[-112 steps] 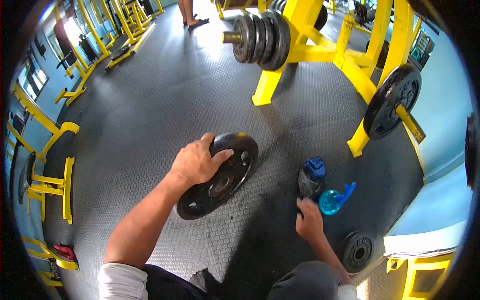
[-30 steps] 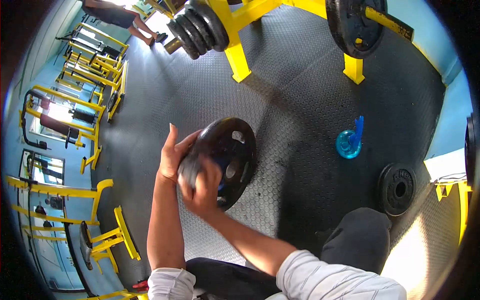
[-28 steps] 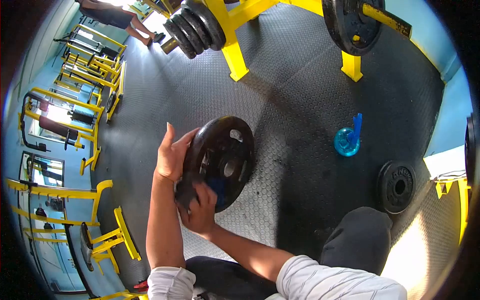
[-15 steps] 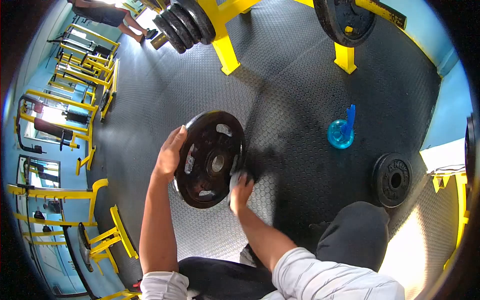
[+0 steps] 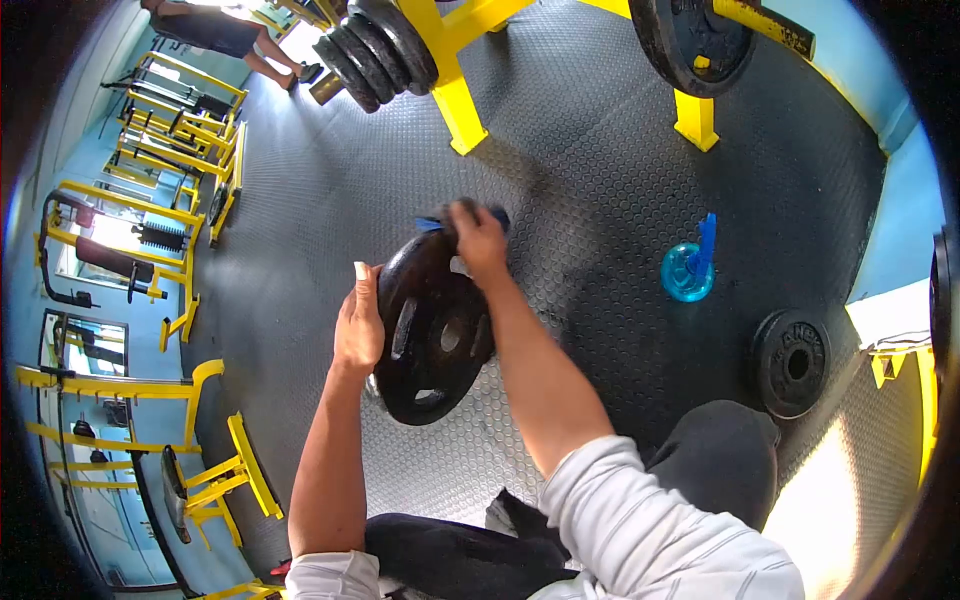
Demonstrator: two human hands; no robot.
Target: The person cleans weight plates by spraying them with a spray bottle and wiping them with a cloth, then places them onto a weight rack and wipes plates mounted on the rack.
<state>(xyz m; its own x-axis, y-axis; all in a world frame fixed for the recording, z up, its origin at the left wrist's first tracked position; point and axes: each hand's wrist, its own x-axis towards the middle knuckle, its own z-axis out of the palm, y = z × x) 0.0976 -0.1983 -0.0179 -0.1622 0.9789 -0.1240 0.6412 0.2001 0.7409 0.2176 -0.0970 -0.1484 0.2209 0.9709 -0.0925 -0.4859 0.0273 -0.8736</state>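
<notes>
A black weight plate (image 5: pixel 425 345) with slots and a centre hole stands tilted on its edge over the floor in front of me. My left hand (image 5: pixel 360 325) grips its left rim, thumb up, the other fingers behind it. At the top rim, my right hand (image 5: pixel 477 240) is closed round a dark and blue cloth (image 5: pixel 430 223), pressed against the edge and slightly blurred. To the right, a clear blue bottle (image 5: pixel 686 272) with a blue nozzle is on the floor, and a smaller black plate (image 5: pixel 765 362) lies near my knee.
A yellow rack (image 5: pixel 455 100) ahead carries several black plates (image 5: pixel 375 55) on one peg and a large plate (image 5: pixel 690 45) on another. Yellow machines (image 5: pixel 170 235) line the left wall. A person (image 5: pixel 225 35) stands at the upper left. A yellow frame (image 5: pixel 925 400) is at the right edge.
My right hand has moved from the plate's lower right edge up to its top rim with the cloth. The plate has turned more edge-on; my left hand still holds its left side.
</notes>
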